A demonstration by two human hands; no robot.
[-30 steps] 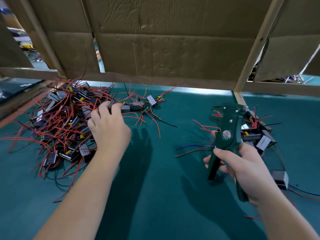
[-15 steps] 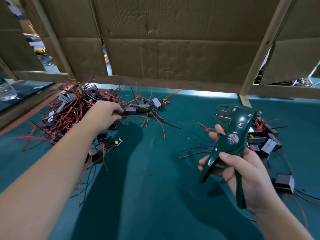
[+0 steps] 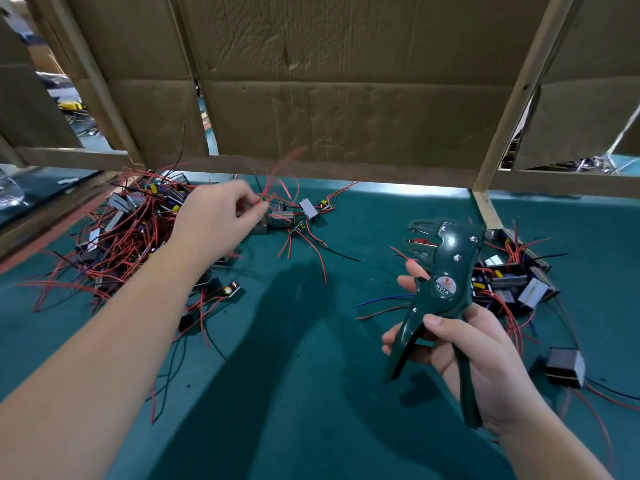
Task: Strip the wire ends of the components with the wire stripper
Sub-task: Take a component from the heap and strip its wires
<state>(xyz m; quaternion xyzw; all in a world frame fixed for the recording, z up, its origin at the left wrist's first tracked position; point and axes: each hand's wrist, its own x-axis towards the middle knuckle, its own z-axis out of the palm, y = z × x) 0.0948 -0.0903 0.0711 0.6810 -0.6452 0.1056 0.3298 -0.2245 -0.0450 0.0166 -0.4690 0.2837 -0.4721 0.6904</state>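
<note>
Our left hand (image 3: 214,220) reached to the far side of the left heap (image 3: 124,237) of components and pinched a few red wires (image 3: 273,194) between thumb and fingertips. It raised them above the tangle, we judged, so that one piece could be drawn free. The wires were blurred, and we could not tell which body they belonged to.

Our right hand (image 3: 488,365) gripped the wire stripper (image 3: 443,289) by both handles. The head was up and leaning toward the far left, with the jaws apart. We held it near us and off the green table (image 3: 311,410), ready, as we judged, to take a wire end once one was brought across.

A smaller heap (image 3: 512,278) lay just beyond the stripper on the right, well apart from the left one. One black box (image 3: 566,367) sat alone, nearer to us than that heap. A small board (image 3: 231,291) lay at the near edge of the left heap. A cardboard wall (image 3: 329,109) closed the far side, and a wooden post (image 3: 485,209) stood at the table's far edge.

The tangle itself stood in the way, since neighbouring wires could drag along. A few loose pieces (image 3: 306,209) lay just right of the left hand, and their leads trailed over the table toward the stripper.
</note>
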